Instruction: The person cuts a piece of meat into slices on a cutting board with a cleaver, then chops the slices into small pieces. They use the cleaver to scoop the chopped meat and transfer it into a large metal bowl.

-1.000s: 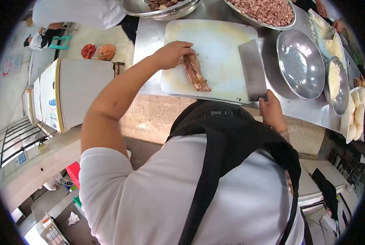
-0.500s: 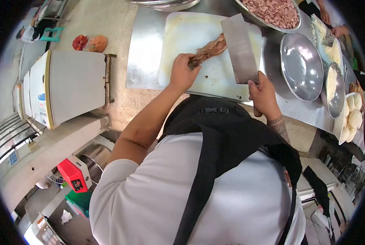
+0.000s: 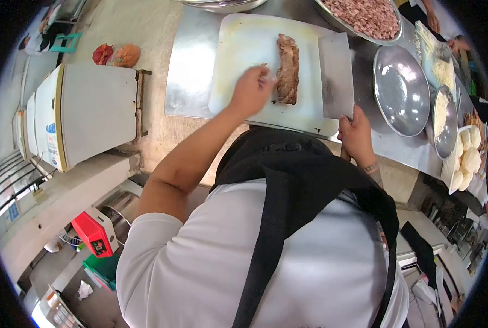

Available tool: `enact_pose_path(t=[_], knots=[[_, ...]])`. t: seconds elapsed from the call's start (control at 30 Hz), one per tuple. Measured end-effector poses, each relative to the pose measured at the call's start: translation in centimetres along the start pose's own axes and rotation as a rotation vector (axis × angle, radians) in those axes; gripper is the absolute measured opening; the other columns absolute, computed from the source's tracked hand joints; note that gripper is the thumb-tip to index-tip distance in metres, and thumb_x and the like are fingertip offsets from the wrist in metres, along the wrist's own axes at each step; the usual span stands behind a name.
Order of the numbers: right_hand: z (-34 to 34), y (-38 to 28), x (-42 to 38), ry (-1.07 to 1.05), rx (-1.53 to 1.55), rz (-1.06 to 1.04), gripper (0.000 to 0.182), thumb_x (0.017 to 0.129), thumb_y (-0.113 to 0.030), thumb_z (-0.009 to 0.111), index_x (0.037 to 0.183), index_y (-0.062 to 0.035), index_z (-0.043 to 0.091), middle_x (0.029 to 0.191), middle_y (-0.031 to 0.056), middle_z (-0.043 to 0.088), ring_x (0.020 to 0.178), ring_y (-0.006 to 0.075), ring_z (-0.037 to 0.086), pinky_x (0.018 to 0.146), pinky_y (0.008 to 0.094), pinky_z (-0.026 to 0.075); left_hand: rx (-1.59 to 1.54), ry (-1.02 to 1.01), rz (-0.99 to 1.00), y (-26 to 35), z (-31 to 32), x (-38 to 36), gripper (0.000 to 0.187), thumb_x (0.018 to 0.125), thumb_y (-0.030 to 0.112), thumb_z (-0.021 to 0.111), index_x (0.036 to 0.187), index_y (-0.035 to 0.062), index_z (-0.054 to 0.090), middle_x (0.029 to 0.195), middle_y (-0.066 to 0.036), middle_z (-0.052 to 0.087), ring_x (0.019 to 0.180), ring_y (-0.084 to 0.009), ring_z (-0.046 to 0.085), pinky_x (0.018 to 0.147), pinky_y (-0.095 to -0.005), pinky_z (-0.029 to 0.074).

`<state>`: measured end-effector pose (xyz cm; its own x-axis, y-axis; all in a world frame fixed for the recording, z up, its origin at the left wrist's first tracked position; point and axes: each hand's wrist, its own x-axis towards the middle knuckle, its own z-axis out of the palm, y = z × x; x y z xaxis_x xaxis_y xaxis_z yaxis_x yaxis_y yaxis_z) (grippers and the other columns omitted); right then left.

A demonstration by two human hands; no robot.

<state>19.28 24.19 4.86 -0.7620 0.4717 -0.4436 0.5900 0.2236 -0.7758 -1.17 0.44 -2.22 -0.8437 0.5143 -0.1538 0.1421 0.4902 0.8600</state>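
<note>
A steel counter (image 3: 192,71) fills the upper part of the view. On it lies a white cutting board (image 3: 249,49), and at three o'clock from the board stands an empty steel bowl (image 3: 401,90). At one o'clock from the board a wide tray of chopped meat (image 3: 364,16) runs to the frame's top edge. At nine o'clock from the counter, well apart on the floor, stands a white cabinet (image 3: 85,117).

On the board's right edge a cleaver (image 3: 337,74) lies with its broad blade flat on the board, pointing toward twelve o'clock. The right hand (image 3: 356,136) is clenched around the cleaver's handle at the board's six o'clock edge.

A strip of cooked meat (image 3: 287,68) lies near the board's middle, lengthwise from twelve to six o'clock, just left of the blade. The left hand (image 3: 252,90) sits at eight o'clock from the strip, fingers loosely curled, fingertips touching its lower left side; it grasps nothing fully.
</note>
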Motion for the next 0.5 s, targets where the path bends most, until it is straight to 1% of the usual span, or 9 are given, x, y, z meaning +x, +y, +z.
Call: enact_pose_path(t=[0.03,0.07,0.13,0.23,0.27,0.33,0.37,0.43,0.5], knots=[[-0.3,0.0,-0.5,-0.004,0.001,0.026,0.022,0.101,-0.009,0.057,0.121,0.0018,0.057,0.082,0.0114,0.065,0.064,0.0184,0.067,0.059,0.0347,0.056,0.080,0.024,0.009,-0.6,0.1,2.3,0.061,0.090,0.037,0.083,0.134,0.0001,0.062,0.125,-0.019,0.068,0.101,-0.0303,0.072,0.084,-0.0399,0.059],[-0.5,0.1,-1.0,-0.007,0.002,0.052,0.023,0.100,-0.008,0.058,0.121,0.0021,0.057,0.083,0.0131,0.066,0.066,0.0204,0.068,0.061,0.0364,0.056,0.027,-0.031,-0.072,0.0,0.2,4.0,0.066,0.088,0.036,0.084,0.137,-0.0009,0.059,0.127,-0.020,0.068,0.103,-0.0300,0.071,0.084,-0.0398,0.059],[-0.3,1.6,-1.4,0.014,-0.100,-0.012,0.024,0.099,-0.008,0.059,0.121,0.0027,0.057,0.088,0.0173,0.069,0.073,0.0266,0.070,0.069,0.0399,0.057,-0.079,-0.138,-0.237,2.3,0.7,6.7,0.077,0.085,0.034,0.087,0.145,-0.0028,0.053,0.129,-0.023,0.067,0.106,-0.0293,0.071,0.084,-0.0395,0.059],[-0.6,2.1,-2.3,0.019,-0.293,-0.163,0.031,0.098,-0.009,0.061,0.126,0.0023,0.056,0.097,0.0228,0.072,0.086,0.0348,0.072,0.080,0.0442,0.057,0.035,-0.205,-0.232,3.2,2.7,8.7,0.091,0.077,0.039,0.091,0.144,-0.0066,0.049,0.129,-0.022,0.068,0.111,-0.0314,0.070,0.093,-0.0416,0.057],[-0.6,1.9,-2.7,0.015,-0.360,-0.220,0.034,0.097,-0.009,0.062,0.129,0.0020,0.055,0.100,0.0246,0.072,0.090,0.0373,0.073,0.083,0.0455,0.056,0.018,-0.205,-0.250,3.3,3.5,8.8,0.095,0.076,0.038,0.092,0.145,-0.0074,0.046,0.128,-0.023,0.067,0.110,-0.0310,0.070,0.090,-0.0407,0.058],[-0.5,0.9,-3.8,-0.029,-0.181,-0.178,0.040,0.098,-0.010,0.062,0.134,0.0005,0.053,0.101,0.0262,0.072,0.093,0.0396,0.073,0.083,0.0464,0.056,-0.014,-0.209,-0.289,4.3,4.7,8.3,0.102,0.073,0.037,0.094,0.147,-0.0089,0.041,0.127,-0.025,0.066,0.106,-0.0301,0.071,0.085,-0.0389,0.060],[-0.5,0.9,-4.3,-0.051,-0.091,-0.156,0.043,0.098,-0.011,0.063,0.137,-0.0003,0.052,0.102,0.0271,0.071,0.094,0.0407,0.073,0.083,0.0468,0.055,-0.111,-0.231,-0.335,4.6,5.2,7.8,0.103,0.074,0.035,0.094,0.148,-0.0087,0.037,0.126,-0.025,0.065,0.105,-0.0295,0.071,0.081,-0.0375,0.061],[-0.3,2.2,-4.7,-0.035,-0.071,-0.132,0.047,0.098,-0.013,0.063,0.141,-0.0016,0.050,0.102,0.0275,0.071,0.095,0.0423,0.072,0.084,0.0480,0.056,-0.304,-0.274,-0.429,6.6,5.6,5.9,0.105,0.075,0.029,0.093,0.150,-0.0082,0.031,0.124,-0.025,0.064,0.101,-0.0283,0.072,0.073,-0.0348,0.062],[-0.5,3.0,-5.0,-0.022,-0.087,-0.109,0.047,0.098,-0.013,0.064,0.142,-0.0025,0.049,0.100,0.0272,0.072,0.094,0.0438,0.072,0.084,0.0494,0.056,-0.312,-0.256,-0.419,6.9,6.6,4.8,0.098,0.078,0.022,0.091,0.149,-0.0068,0.031,0.125,-0.025,0.064,0.099,-0.0284,0.072,0.069,-0.0343,0.062]])
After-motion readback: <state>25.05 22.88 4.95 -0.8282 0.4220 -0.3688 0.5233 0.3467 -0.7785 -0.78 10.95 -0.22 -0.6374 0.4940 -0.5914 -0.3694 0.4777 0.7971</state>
